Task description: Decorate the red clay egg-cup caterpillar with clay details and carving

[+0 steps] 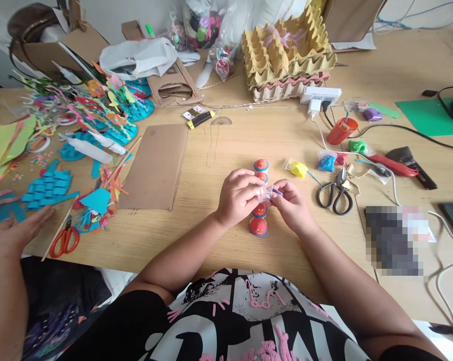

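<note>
My left hand (237, 197) pinches one end of a small clear plastic bag (264, 193). The fingers of my right hand (292, 205) are closed on the bag's other end, where something purple shows. Under my hands stands a column of small domed figures, red on top with blue rims and yellow faces; the nearest figure (258, 226) shows whole, and the middle of the column is partly hidden by my hands and the bag. To the right lie a bag of yellow clay (298, 169) and black-handled scissors (335, 194).
At left, a co-worker's hand (19, 225) rests near blue paper pieces (47, 188) and orange-handled scissors (65, 241). A cardboard sheet (154, 165) lies left of centre. Egg trays (290, 55) are stacked at the back. A power strip (322, 94), cables and an orange cup (342, 131) stand right.
</note>
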`<action>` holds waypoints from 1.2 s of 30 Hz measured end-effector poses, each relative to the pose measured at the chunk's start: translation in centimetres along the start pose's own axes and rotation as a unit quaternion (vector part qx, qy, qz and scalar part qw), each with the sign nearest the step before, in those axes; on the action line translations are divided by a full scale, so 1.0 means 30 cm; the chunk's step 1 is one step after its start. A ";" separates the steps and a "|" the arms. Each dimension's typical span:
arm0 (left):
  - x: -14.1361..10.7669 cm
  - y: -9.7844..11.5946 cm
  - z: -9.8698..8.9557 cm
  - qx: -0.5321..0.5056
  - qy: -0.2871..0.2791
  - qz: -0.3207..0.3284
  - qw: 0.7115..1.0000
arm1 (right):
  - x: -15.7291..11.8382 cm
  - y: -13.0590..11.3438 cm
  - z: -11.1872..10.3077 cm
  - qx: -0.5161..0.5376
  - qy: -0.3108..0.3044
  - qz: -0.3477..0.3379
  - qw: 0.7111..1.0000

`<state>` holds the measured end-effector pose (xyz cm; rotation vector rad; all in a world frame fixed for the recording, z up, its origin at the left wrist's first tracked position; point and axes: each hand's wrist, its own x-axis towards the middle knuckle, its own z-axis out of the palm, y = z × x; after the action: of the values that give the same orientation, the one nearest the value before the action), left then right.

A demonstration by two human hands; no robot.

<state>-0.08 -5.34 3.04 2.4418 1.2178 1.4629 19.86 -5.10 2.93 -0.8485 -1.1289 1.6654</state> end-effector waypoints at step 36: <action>-0.014 -0.008 0.013 -0.344 -0.093 -0.272 0.894 | -0.005 -0.005 -0.029 -0.490 0.074 -0.308 0.812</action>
<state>-0.03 -5.31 2.43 1.5634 0.9891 1.1780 20.74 -4.95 2.77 -1.0265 -1.9227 0.3902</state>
